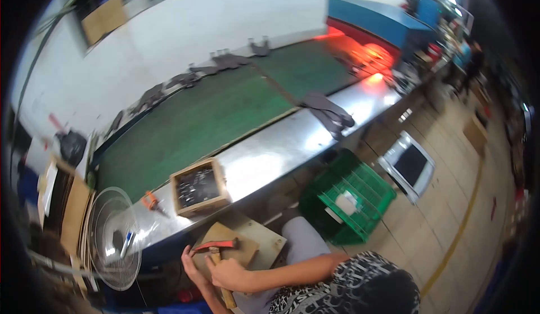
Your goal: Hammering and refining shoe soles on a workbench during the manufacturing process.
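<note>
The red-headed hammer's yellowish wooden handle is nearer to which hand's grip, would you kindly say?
Right: the right grip holds the yellowish wooden handle; the left grip is left of it, near the red hammer head.

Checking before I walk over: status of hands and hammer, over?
Right hand gripping hammer by its handle. Left hand beside its head, contact unclear. Brown block beneath; wooden box of dark parts nearby, blocking neither hand.

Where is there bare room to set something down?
Bare metal counter runs between the wooden box and the grey piece; the green surface is open from counter to wall-side grey items. Crowded: the counter's left end, with wire guard and orange tool, and the brown board, with hammer, left hand and right hand.
</note>
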The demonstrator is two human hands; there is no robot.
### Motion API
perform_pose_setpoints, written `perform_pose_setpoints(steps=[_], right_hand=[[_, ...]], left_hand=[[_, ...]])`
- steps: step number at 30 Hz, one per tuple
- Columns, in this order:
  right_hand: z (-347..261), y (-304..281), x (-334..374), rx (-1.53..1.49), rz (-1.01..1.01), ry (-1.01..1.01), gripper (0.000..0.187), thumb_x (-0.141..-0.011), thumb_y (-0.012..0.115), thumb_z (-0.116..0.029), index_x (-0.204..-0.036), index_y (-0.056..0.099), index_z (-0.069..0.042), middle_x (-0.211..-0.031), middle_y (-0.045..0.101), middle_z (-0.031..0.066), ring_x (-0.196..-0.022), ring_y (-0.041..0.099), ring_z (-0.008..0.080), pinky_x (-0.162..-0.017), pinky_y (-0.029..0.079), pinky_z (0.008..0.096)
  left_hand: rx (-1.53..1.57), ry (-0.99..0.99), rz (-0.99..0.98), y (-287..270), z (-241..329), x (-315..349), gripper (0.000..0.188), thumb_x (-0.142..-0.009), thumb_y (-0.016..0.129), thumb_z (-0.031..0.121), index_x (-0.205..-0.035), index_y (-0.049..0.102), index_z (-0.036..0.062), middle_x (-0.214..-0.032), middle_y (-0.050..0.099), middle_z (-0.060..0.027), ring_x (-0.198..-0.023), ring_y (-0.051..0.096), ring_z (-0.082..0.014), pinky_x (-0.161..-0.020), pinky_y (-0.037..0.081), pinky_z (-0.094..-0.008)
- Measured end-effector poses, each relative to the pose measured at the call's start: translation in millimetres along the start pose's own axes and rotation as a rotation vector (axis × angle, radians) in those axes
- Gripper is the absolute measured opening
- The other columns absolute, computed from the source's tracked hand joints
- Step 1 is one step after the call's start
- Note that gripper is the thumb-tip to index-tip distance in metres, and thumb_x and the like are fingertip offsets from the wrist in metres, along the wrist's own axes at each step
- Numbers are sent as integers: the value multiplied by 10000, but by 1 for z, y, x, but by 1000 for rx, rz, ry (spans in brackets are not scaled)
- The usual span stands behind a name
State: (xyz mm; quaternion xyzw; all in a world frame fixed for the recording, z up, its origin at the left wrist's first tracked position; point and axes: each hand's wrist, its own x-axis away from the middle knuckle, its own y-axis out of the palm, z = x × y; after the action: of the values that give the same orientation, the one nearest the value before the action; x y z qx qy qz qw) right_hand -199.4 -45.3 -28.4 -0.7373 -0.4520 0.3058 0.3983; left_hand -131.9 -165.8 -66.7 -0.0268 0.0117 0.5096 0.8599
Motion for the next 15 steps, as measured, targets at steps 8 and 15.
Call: perform_pose_setpoints(steps=[8,15], right_hand=[[124,-92,76,-682,-145,-154,632,-905,538,-213,-1436,273,3,-806,593,252,-813,626,398,-706,488,432],[192,-133,225,-973,157,249,605,-952,599,-288,-1403,306,-12,-763,576,102,-607,556,163,-529,448,320]], left_hand=[[-535,205,-44,-52,6,-62,512,-1019,453,335,-1359,427,-47,-1367,483,-204,-1238,475,-301,-1070,345,-380],[-573,640,-599,233,199,-33,305,-917,564,119,-1195,577,-7,-1144,606,-192,-1092,562,-333,-989,402,-389]])
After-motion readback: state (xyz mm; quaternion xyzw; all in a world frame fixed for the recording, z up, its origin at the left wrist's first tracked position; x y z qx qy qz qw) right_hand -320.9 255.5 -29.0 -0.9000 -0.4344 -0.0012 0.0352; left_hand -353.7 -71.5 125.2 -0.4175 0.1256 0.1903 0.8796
